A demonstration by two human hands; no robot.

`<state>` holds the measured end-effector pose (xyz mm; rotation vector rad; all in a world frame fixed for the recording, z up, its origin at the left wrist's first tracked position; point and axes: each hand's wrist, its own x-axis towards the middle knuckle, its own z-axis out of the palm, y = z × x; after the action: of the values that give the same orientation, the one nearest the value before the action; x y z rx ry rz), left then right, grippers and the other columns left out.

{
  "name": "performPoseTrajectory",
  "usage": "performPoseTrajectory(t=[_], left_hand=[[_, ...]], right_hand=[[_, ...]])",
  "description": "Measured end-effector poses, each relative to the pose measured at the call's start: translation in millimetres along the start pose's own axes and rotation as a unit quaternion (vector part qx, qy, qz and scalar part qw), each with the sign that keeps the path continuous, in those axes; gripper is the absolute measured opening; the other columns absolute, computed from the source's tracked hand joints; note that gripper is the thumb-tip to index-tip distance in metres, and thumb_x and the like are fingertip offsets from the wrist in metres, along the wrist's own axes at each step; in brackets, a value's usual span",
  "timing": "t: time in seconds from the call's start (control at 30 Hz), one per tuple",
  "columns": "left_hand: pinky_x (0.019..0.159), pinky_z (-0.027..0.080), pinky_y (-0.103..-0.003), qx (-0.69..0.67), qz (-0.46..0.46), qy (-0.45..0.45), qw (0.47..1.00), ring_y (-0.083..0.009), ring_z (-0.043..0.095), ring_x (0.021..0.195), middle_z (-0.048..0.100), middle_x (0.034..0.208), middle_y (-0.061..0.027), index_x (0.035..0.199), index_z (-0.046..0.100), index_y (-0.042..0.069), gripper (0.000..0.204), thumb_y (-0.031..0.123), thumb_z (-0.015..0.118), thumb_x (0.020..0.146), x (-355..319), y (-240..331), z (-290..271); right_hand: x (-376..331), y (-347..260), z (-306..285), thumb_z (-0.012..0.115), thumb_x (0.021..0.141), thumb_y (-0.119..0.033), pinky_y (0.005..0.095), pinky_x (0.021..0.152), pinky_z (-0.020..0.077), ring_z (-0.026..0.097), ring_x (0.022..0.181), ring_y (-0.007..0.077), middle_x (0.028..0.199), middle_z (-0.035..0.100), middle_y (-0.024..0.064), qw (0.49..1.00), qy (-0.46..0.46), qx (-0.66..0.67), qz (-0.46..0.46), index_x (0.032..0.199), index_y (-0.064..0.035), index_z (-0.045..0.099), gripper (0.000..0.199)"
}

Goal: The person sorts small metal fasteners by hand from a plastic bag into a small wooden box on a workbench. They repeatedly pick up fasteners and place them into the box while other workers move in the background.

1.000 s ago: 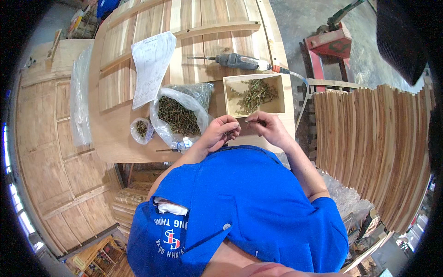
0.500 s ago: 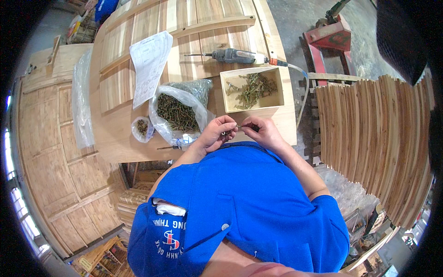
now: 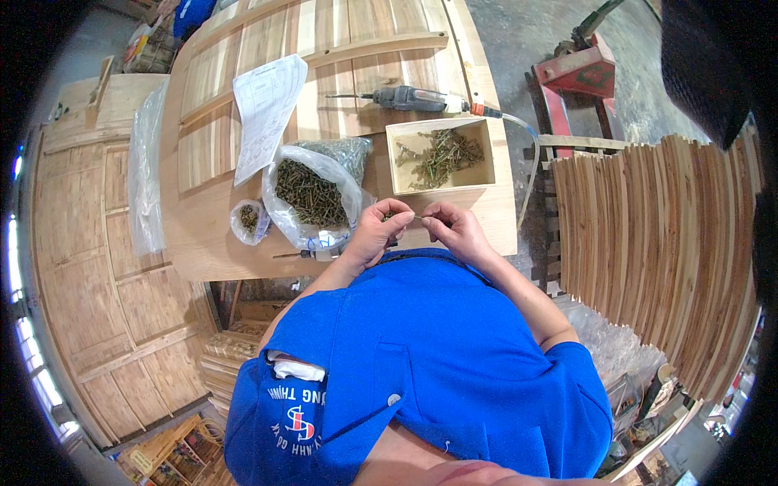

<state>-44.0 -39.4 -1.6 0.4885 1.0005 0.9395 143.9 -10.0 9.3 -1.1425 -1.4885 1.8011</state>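
A driver [image 3: 409, 99] lies at twelve o'clock from the view's centre, its bit pointing toward nine; from its other end a hose [image 3: 536, 154] curves away at two. Between ten and eleven rests the paper [image 3: 270, 113] (its markings mostly too small to read). The red pallet jack [image 3: 577, 71] stands between one and two, stacked boards [image 3: 640, 267] fill three, a wood panel [image 3: 113, 300] shows at nine, and a plastic sheet [image 3: 147, 182] between nine and ten.

Head view: left unit of side-by-side fisheye pair, worn on my head. Faces down, upright, unmirrored. Close below: my blue shirt [image 3: 478, 348]. Farther off: my left hand [image 3: 378, 231] and right hand [image 3: 455, 229], mid-view; tabletop [image 3: 198, 247] beyond. Wide reach, floor [image 3: 510, 49] included; edges bowed toward black rim.
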Motion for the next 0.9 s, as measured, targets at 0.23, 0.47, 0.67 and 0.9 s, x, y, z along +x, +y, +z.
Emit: performPoseTrajectory(t=[0.23,0.47,0.67,0.9], left_hand=[[0.060,0.040,-0.018,0.230,0.111,0.041,0.966,-0.0030,0.048,0.065,0.060,0.074,0.0013,0.086,0.064,0.003,0.015,0.015,0.066,0.079,1.8,1.4,1.7],[0.060,0.040,-0.019,0.260,0.093,-0.005,0.961,-0.0032,0.048,0.065,0.059,0.073,0.0029,0.084,0.064,0.003,0.014,0.014,0.067,0.077,4.8,10.6,-2.3],[0.052,0.039,-0.022,0.349,0.139,0.020,0.926,-0.0060,0.047,0.056,0.058,0.064,0.0008,0.079,0.065,0.005,0.018,0.023,0.065,0.079,8.0,20.5,-1.7],[0.054,0.046,-0.034,0.635,0.313,0.122,0.696,-0.0229,0.060,0.061,0.063,0.073,-0.0061,0.077,0.066,0.011,0.011,0.021,0.062,0.076,21.7,61.0,6.5]], right_hand=[[3.6,7.2,5.9,0.055,0.086,-0.011,0.0239,0.052,0.0442,0.053,0.058,0.0084,0.067,0.055,0.0027,0.999,-0.002,0.045,0.021,0.086,-0.0006,0.054,0.011],[4.9,7.7,4.4,0.057,0.085,-0.010,0.0230,0.053,0.0434,0.052,0.060,0.0078,0.069,0.054,0.0020,0.999,-0.027,0.045,0.003,0.085,-0.0012,0.054,0.010],[10.2,5.7,1.7,0.059,0.085,-0.013,0.0241,0.053,0.0429,0.052,0.059,0.0100,0.066,0.055,0.0035,0.998,0.024,0.047,-0.022,0.090,-0.0024,0.054,0.013],[22.5,8.0,-36.9,0.052,0.081,-0.025,0.0493,0.062,0.0469,0.060,0.068,0.0384,0.069,0.061,0.0198,0.895,0.063,-0.441,0.002,0.119,-0.0089,0.041,0.042]])
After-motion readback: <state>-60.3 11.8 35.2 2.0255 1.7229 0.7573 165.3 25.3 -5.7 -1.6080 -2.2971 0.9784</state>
